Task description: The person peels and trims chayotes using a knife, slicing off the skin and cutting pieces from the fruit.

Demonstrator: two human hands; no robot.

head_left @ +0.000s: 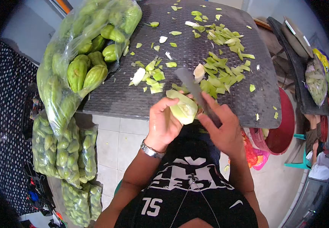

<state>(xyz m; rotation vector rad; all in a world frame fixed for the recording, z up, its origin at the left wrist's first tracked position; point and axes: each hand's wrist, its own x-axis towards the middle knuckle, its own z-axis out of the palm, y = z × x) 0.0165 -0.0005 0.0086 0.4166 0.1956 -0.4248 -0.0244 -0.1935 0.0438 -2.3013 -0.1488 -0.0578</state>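
Note:
My left hand (163,121), with a silver watch (151,149) on its wrist, is closed round a pale, peeled piece of chayote (184,108) near the table's front edge. My right hand (222,123) grips a knife (195,89); its wide grey blade points up and to the left, just right of the chayote. Beyond my hands, green peelings (219,78) lie scattered in heaps on the dark woven table (141,100). A whitish piece (199,73) rests by the blade. The knife's handle is mostly hidden by my fingers.
An open plastic bag of whole green chayotes (81,70) covers the table's left side. More filled bags (67,150) are stacked below it. A red tub (284,125) stands under the right edge. Another person's leg (313,125) and a side table (291,68) are at far right.

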